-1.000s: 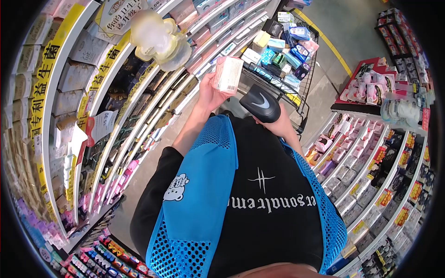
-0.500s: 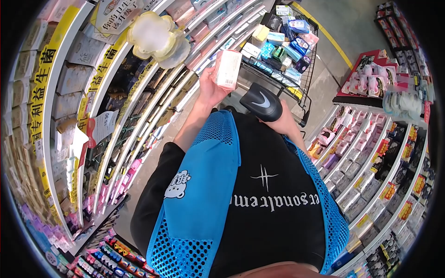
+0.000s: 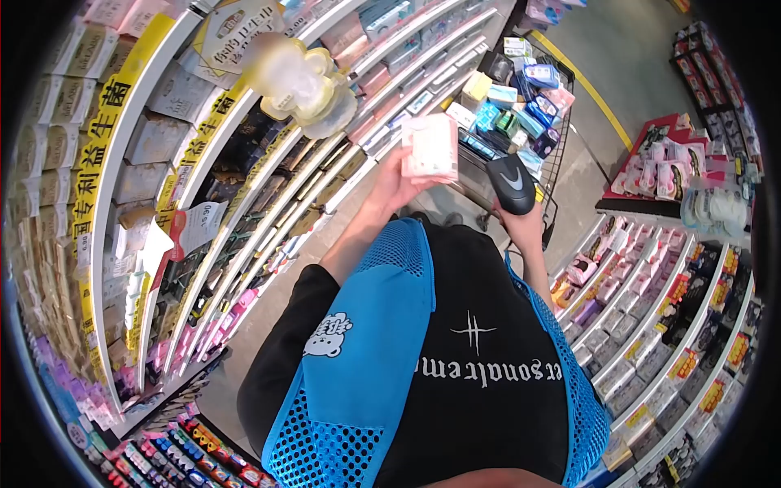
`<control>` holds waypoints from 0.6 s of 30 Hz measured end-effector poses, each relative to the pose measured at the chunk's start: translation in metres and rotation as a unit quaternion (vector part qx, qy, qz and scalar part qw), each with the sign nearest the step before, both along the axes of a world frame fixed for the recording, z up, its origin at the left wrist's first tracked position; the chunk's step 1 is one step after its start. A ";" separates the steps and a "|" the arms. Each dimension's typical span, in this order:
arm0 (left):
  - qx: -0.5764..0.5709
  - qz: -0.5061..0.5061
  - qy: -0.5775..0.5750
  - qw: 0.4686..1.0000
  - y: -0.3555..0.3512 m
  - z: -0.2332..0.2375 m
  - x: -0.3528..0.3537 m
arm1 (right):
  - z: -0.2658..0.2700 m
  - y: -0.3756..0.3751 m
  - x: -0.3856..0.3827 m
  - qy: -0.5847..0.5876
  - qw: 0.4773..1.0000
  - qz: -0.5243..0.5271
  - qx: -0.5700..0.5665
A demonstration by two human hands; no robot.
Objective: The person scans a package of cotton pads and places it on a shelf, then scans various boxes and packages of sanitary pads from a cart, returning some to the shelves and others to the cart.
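Observation:
My left hand (image 3: 393, 185) is closed round a white and pink soft pack (image 3: 431, 148), held up in front of my chest with its broad face showing. Its print is too blurred to read. A black handheld barcode scanner (image 3: 511, 187) is in my right hand (image 3: 525, 225), whose fingers are mostly hidden under it. The scanner head points forward, a little to the right of the pack and apart from it. Just beyond both hands stands a wire shopping cart (image 3: 571, 91) heaped with packaged goods (image 3: 506, 96).
Tall shelves (image 3: 106, 106) of packs with yellow label strips run along my left. A flower-shaped display sign (image 3: 305, 85) juts from them. More stocked shelves (image 3: 651, 325) stand on the right, with a red display (image 3: 643, 159) behind. A yellow line (image 3: 590, 89) crosses the grey floor.
The pack has turned from its narrow side to its broad face. My right hand has swung the scanner from pointing left to pointing forward, and moved it right. The view has shifted slightly.

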State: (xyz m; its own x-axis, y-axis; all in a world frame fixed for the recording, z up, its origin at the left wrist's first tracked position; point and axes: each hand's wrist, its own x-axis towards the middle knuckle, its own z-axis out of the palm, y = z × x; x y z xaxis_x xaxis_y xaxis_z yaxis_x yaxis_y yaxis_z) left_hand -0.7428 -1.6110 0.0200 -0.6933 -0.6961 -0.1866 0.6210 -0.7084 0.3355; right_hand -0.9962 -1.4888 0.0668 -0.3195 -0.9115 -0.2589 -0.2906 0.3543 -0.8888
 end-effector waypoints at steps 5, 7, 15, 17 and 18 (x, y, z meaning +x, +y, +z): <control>-0.002 -0.057 0.039 0.998 0.021 0.002 -0.014 | -0.045 0.014 -0.031 0.048 0.996 -0.075 0.025; 0.027 -0.044 0.040 0.998 0.031 0.011 -0.027 | -0.066 0.023 -0.043 0.070 0.993 -0.090 0.029; 0.005 -0.152 0.055 0.987 0.029 -0.023 -0.037 | -0.095 0.048 -0.065 0.050 0.985 -0.117 0.118; 0.034 -0.158 0.105 0.981 0.031 -0.026 -0.043 | -0.116 0.055 -0.071 -0.023 0.985 -0.128 0.109; 0.037 -0.152 0.091 0.983 0.031 -0.023 -0.046 | -0.121 0.056 -0.074 -0.058 0.984 -0.133 0.104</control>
